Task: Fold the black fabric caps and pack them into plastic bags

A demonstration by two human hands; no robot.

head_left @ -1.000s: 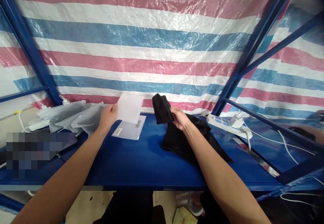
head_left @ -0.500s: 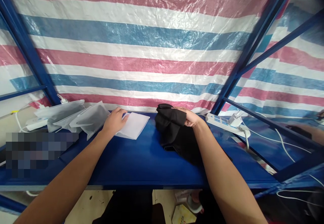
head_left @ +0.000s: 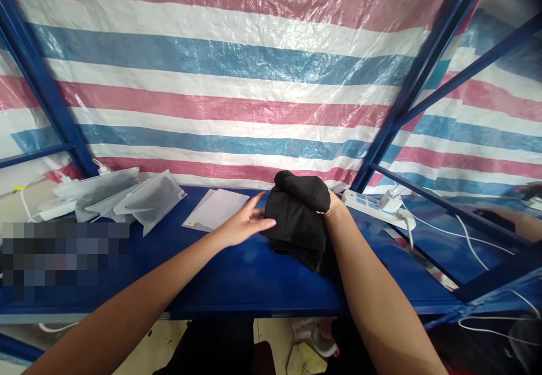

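Observation:
A bunched, folded black cloth (head_left: 296,217) hangs at my right hand, its lower part resting over the blue tabletop (head_left: 237,284). My right hand (head_left: 334,203) grips it from the right side, the fingers mostly hidden behind the fabric. Reaching in from the left, my left hand (head_left: 245,225) is open, thumb and fingers apart, at the cloth's left edge; whether it touches the fabric I cannot tell. Behind that hand lies a flat white sheet or packet (head_left: 218,208).
Several translucent plastic bags (head_left: 148,203) lie at the left, beside a blurred-out patch. A white power strip (head_left: 372,208) with plugs and cables runs along the right. Blue metal frame posts (head_left: 392,121) and a striped tarp (head_left: 237,92) stand behind.
My left hand has left the white sheet and moved right to the black cloth. My right hand has shifted slightly, and the cloth now hangs more spread out.

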